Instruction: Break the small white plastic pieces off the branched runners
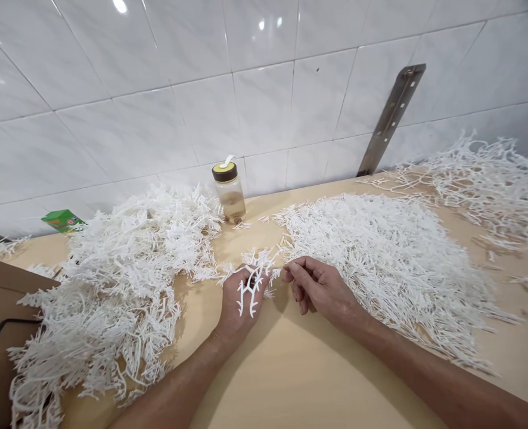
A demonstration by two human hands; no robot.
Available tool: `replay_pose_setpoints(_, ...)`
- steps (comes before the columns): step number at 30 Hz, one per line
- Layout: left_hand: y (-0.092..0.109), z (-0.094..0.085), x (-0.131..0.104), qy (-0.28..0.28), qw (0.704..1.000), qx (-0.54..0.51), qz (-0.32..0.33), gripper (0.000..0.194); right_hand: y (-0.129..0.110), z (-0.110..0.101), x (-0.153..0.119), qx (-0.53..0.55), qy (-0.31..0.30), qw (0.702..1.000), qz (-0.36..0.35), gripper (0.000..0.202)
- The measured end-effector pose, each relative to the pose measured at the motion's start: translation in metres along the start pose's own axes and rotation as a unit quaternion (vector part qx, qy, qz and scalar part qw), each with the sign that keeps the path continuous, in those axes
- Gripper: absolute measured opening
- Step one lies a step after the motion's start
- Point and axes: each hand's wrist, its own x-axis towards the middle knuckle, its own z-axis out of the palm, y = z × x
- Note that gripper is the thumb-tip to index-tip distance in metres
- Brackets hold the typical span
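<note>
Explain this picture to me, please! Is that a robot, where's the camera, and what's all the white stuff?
No robot here: those are a person's own two bare hands. The camera sits on the person's head, looking forward and down, so the arms come in from below.

The left hand holds a thin, white, branching piece, shaped like a twig. The right hand is close beside it, fingers bent; I can't tell whether it pinches anything.

On the pale, wood-coloured tabletop lie a big left heap and a flatter right heap of similar white bits. What they're made of, I can't tell. Behind the hands stands a clear bottle with a dark-and-yellow lid, holding brownish liquid.
</note>
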Motion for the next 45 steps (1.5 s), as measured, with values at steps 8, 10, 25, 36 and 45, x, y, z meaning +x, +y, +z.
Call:
replay_pose_setpoints(8, 0.003, -0.003, 0.000, -0.010, 0.999, -0.004, 0.042, 0.027, 0.006, 0.006, 0.000, 0.002, -0.016, 1.000, -0.002, 0.032)
replay_pose_setpoints(10, 0.003, -0.002, 0.000, -0.014, 0.999, -0.004, 0.036, 0.029, 0.007, 0.007, 0.000, 0.000, -0.004, 1.000, 0.007, 0.029)
replay_pose_setpoints(25, 0.004, -0.003, -0.001, -0.088, 0.996, -0.013, -0.003, 0.032, 0.012, 0.011, -0.001, -0.067, 0.028, 0.997, -0.012, 0.022)
replay_pose_setpoints(36, 0.005, -0.009, 0.002, -0.134, 0.989, -0.058, -0.035, 0.036, 0.007, 0.009, 0.008, -0.188, 0.118, 0.975, -0.015, 0.013)
replay_pose_setpoints(45, 0.015, -0.006, -0.001, 0.002, 0.998, -0.048, -0.048, 0.036, 0.006, -0.016, 0.007, 0.062, 0.168, 0.983, -0.025, 0.036)
